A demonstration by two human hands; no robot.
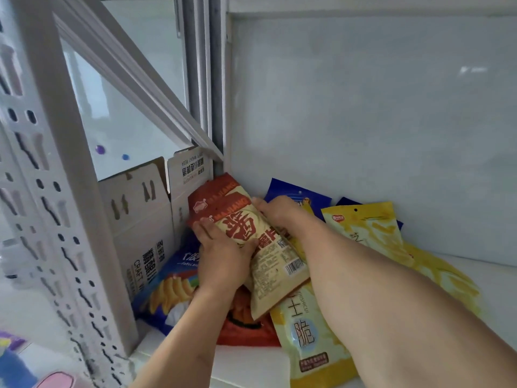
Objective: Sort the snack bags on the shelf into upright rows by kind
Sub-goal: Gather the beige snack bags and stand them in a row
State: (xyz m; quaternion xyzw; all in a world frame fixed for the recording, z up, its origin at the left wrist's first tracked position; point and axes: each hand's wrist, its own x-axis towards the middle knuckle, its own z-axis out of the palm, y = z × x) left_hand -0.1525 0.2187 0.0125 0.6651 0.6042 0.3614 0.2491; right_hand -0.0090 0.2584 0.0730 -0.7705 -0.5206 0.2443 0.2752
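Note:
Both hands hold a stack of red-and-cream snack bags [253,236] tilted against the shelf's back left corner. My left hand [223,256] grips the stack's left edge, thumb across the front. My right hand [279,211] curls over its upper right edge. A blue chip bag [167,287] lies flat at the left. A red bag [246,329] lies under the stack. A yellow bag [305,334] lies flat in front. Another yellow bag [369,231] leans at the back right over a dark blue bag [291,194].
A white cardboard beer carton [140,219] stands outside the shelf's left side. The perforated white upright [56,219] frames the left. The white shelf floor [246,365] shows in front, and the white back panel [363,121] rises behind the bags.

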